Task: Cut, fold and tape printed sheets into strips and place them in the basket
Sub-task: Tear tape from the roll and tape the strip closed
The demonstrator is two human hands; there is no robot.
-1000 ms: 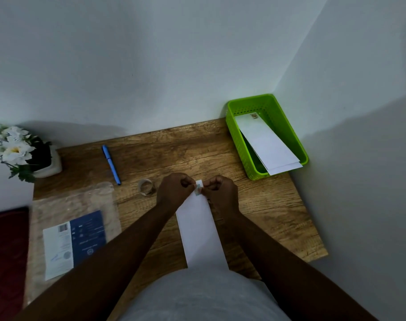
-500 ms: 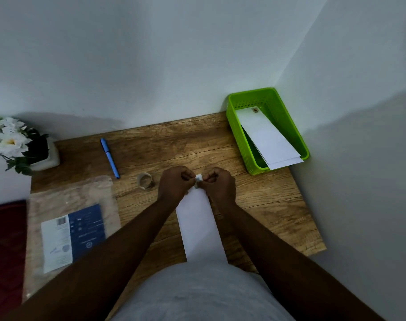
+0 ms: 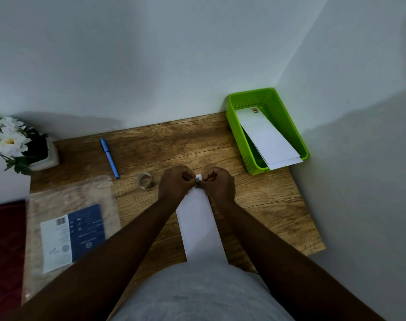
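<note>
A folded white paper strip (image 3: 199,228) lies lengthwise on the wooden table (image 3: 267,205), running from my body toward the middle. At its far end my left hand (image 3: 175,185) and my right hand (image 3: 219,185) both pinch a small piece of tape (image 3: 198,177) between curled fingers. A roll of clear tape (image 3: 145,180) stands just left of my left hand. The green basket (image 3: 280,107) sits in the far right corner with folded white strips (image 3: 267,137) inside, their near ends sticking over its front rim.
A blue pen (image 3: 109,157) lies at the back left of the table. A clear plastic sleeve with a printed blue and white sheet (image 3: 72,235) lies at the left. A white flower pot (image 3: 14,144) stands at the far left. Walls close the back and right.
Both hands stay together at the strip's far end pinching the tape. They shifted slightly closer over the strip's end; the view moved a little.
</note>
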